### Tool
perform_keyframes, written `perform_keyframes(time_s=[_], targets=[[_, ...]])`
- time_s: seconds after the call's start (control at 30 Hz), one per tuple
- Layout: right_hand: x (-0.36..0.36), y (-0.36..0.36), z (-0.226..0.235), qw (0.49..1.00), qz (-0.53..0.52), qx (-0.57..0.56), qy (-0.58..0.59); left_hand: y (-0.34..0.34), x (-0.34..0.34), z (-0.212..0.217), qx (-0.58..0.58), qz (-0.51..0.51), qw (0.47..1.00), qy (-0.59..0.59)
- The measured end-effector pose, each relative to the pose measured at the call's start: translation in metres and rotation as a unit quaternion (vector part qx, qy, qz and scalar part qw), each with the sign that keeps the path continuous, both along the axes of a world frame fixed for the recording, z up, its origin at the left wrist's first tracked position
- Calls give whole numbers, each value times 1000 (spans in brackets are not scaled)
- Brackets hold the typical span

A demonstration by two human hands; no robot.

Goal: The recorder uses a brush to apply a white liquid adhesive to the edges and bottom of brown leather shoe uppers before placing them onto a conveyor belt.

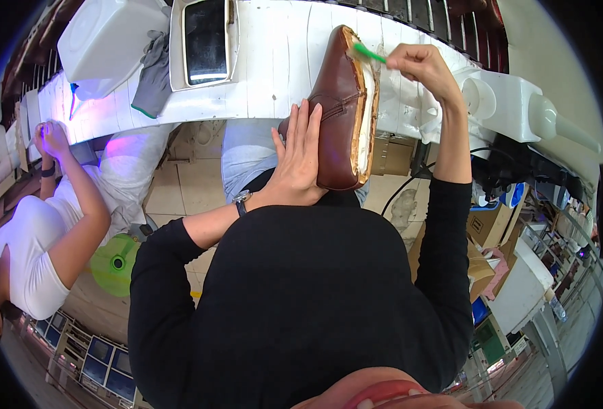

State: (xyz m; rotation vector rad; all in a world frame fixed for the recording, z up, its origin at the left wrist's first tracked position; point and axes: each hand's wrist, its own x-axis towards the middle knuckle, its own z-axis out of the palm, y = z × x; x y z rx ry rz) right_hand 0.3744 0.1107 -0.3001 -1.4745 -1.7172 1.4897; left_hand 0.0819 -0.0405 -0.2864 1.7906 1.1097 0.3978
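My left hand point(300, 160) lies flat, fingers open, against the brown shoe point(341, 109); right hand point(421, 65) fingers pinch a green brush point(368, 53) over the white tabletop point(274, 61), grey glove point(153, 75) nearby.

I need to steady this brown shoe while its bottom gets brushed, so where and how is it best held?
Grip the brown shoe by its leather upper, from its left side, as the left hand does: palm flat on the side near the heel. The bottom faces right, where the right hand works the green brush near the toe, so keep fingers off that rim.
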Motion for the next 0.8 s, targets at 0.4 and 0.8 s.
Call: perform_keyframes(time_s=[0.4, 0.8], targets=[[8, -13, 9, 999, 50, 2, -10, -1, 3, -1, -3, 9, 1000, 4], [-21, -103, 42, 994, 56, -16, 95, -2, 1, -4, -3, 14, 1000, 6]])
